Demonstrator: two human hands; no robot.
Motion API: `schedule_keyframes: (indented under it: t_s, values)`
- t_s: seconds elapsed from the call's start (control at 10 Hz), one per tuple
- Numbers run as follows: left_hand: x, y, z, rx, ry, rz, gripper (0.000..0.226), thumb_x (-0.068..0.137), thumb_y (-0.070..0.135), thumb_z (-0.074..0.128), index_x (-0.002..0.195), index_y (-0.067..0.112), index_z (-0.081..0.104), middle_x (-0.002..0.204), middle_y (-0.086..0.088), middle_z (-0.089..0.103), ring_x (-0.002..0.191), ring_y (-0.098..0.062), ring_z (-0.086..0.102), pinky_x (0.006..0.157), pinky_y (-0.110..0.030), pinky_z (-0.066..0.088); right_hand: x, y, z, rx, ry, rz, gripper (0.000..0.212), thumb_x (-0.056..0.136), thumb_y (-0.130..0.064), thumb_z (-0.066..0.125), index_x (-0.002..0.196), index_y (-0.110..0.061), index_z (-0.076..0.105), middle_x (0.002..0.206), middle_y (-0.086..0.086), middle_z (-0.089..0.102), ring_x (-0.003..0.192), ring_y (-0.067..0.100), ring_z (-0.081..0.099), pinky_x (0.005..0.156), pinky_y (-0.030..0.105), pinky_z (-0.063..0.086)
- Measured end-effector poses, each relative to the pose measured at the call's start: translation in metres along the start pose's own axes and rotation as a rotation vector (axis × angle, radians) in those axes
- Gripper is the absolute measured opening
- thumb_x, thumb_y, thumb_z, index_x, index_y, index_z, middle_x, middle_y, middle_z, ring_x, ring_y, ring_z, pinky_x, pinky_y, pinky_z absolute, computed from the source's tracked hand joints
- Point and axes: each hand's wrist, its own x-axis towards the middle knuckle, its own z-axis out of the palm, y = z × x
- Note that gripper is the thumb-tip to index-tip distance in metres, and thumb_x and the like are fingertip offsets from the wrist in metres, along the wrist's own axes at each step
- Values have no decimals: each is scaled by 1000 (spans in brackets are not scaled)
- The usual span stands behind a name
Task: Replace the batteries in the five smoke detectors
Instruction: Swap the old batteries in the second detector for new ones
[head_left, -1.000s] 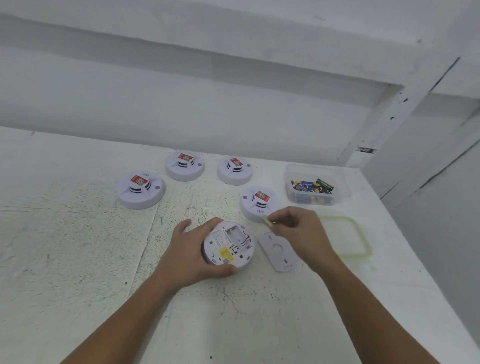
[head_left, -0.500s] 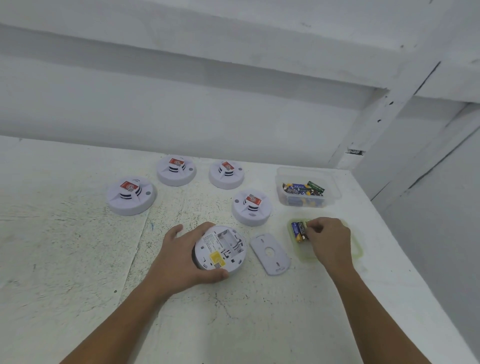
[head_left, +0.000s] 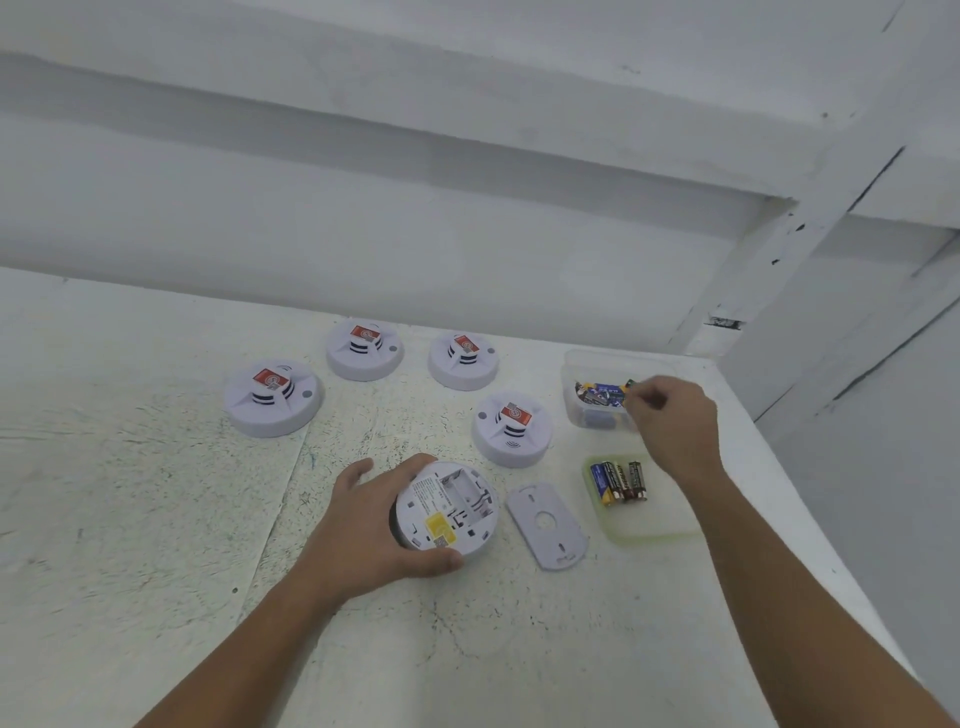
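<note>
While left hand (head_left: 363, 525) grips detector (head_left: 449, 506), batteries (head_left: 618, 480) nearby

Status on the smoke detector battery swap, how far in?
Done: one detector is flipped, its backplate off, bay empty; three batteries, likely the old ones, lie on the lid. In hand: the left hand holds that detector; the right hand reaches into the battery box, grip unclear. Left: fresh cells in, plate back, then four face-up detectors, apparently untouched.

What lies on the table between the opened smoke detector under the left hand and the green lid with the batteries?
The detached grey cover plate lies flat there, as the head view shows.
</note>
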Motion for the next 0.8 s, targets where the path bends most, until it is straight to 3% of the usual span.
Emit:
schedule_keyframes:
  t_s: [0.1, 0.2, 0.3, 0.4, 0.5, 0.6, 0.8]
  values:
    - [1, -8, 3, 22, 8, -1, 87, 39, 86, 67, 118, 65, 35, 111, 46, 49, 131, -5, 16, 113, -33, 11, 33, -6, 10, -71, -124, -50, 17, 82, -1, 57, 91, -9, 70, 89, 1, 64, 80, 14, 56, 65, 16, 39]
    - [0, -4, 2, 5, 21, 30, 82, 40, 84, 68, 114, 62, 39, 110, 46, 49, 122, 27, 8, 113, -29, 8, 58, -7, 22, -212, -343, -19, 23, 81, 3, 58, 95, -10, 68, 99, 7, 63, 83, 18, 56, 69, 23, 39]
    - [0, 1, 0, 5, 22, 30, 80, 43, 78, 68, 115, 57, 39, 106, 41, 51, 107, 38, 6, 112, -28, 7, 68, -9, 33, -306, -457, -13, 20, 79, 1, 62, 92, -12, 70, 90, 6, 65, 80, 21, 56, 67, 23, 40]
    - [0, -1, 1, 21, 15, -3, 83, 42, 80, 69, 116, 60, 38, 110, 41, 50, 121, 8, 19, 114, -30, 9, 69, -9, 42, -389, -477, -71, 13, 80, -5, 66, 86, -13, 74, 89, 4, 70, 77, 18, 57, 67, 23, 42]
    - [-1, 3, 0, 8, -1, -6, 76, 42, 76, 70, 110, 62, 38, 107, 43, 48, 109, 24, 12, 112, -33, 11, 70, -10, 43, -380, -486, -53, 17, 78, -3, 66, 89, -13, 74, 82, 4, 66, 75, 18, 56, 64, 23, 41]
    - [-2, 7, -3, -25, -9, -27, 70, 42, 73, 68, 104, 61, 38, 99, 50, 47, 94, 42, 1, 109, -34, 14, 74, -9, 41, -287, -481, 3, 17, 78, 0, 64, 87, -13, 71, 75, 5, 62, 67, 19, 55, 57, 22, 41]
    - [-3, 10, -7, -27, -9, 4, 69, 42, 73, 66, 103, 60, 39, 99, 58, 42, 91, 43, 4, 105, -30, 12, 71, -20, 16, 164, -374, 124, 20, 84, 3, 60, 98, -10, 64, 70, 10, 62, 52, 24, 60, 62, 34, 52]
